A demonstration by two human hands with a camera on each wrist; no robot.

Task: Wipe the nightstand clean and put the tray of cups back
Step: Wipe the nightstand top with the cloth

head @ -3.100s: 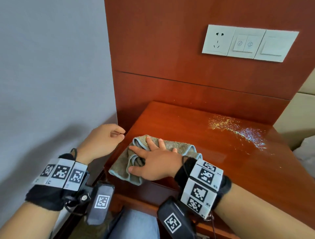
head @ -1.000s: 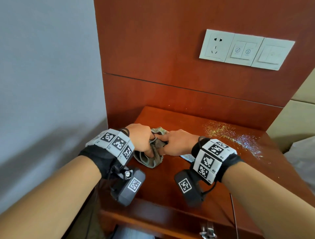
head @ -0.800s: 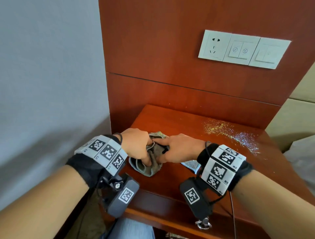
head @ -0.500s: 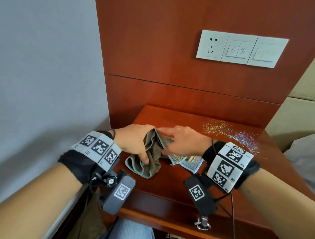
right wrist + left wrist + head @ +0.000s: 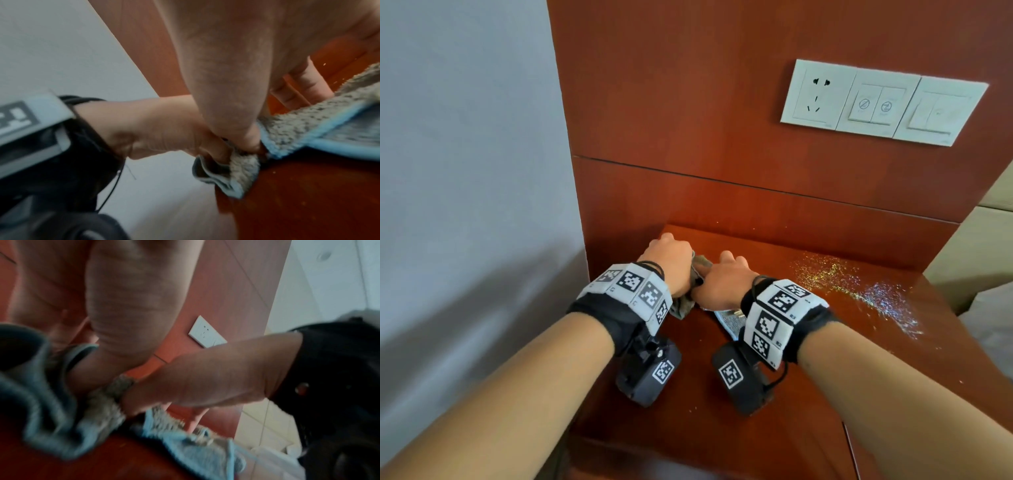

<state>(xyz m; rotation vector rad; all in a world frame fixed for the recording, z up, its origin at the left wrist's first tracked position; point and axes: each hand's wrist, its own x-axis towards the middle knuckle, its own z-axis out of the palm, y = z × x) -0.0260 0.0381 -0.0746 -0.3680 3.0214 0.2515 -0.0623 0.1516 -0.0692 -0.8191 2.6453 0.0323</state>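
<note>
A grey cloth with a light blue hem [image 5: 726, 318] lies bunched at the back left of the red-brown nightstand [image 5: 722, 425]. My left hand [image 5: 671, 263] grips one fold of the cloth [image 5: 61, 418]. My right hand [image 5: 719, 281] pinches the cloth [image 5: 304, 128] right beside it, thumb against fingers. The two hands touch over the cloth. In the right wrist view the left hand [image 5: 164, 129] holds a folded end at the table's left edge. A patch of glittering specks [image 5: 852, 286] lies on the top to the right. No tray or cups are in view.
A wooden wall panel [image 5: 722, 130] rises behind the nightstand, carrying a white socket and switch plate [image 5: 876, 102]. A grey wall [image 5: 465, 171] closes the left side. Beige upholstery [image 5: 983, 253] and something white [image 5: 993, 308] lie to the right.
Three seconds ago my right hand pressed flat on the spread cloth, the left hand off it. Since then both hands have gathered the cloth and moved it toward the back left corner.
</note>
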